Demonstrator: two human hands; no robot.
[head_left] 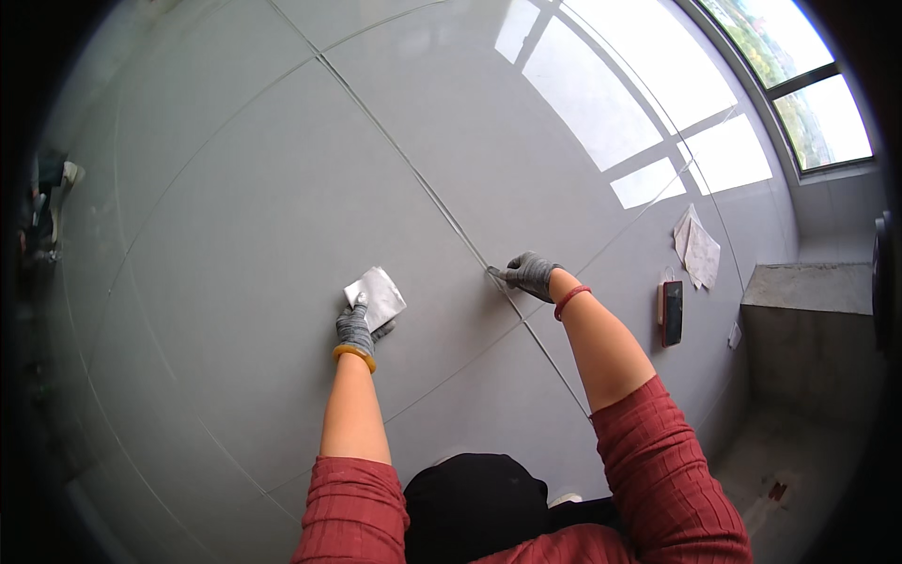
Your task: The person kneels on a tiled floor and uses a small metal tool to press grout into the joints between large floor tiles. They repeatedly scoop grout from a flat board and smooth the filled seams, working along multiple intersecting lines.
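Grey tiles [282, 179] cover the floor, with a thin joint line [427, 188] running diagonally between them. In a grey glove, my left hand [355, 331] is closed on a folded white cloth [378, 296], held left of that joint. My right hand [532, 275], gloved too, is closed, with a small dark tip reaching from the fingers onto the joint. Whether that tip is a slim tool or a gloved fingertip I cannot make out. The joint looks raised and slightly shiny above my right hand.
To the right lie a dark, flat rectangular object [671, 313] and a crumpled pale cloth [696, 248]. Beyond them stands a grey ledge [810, 289] below a window [817, 113]. A person's shoe [72, 173] shows at the far left.
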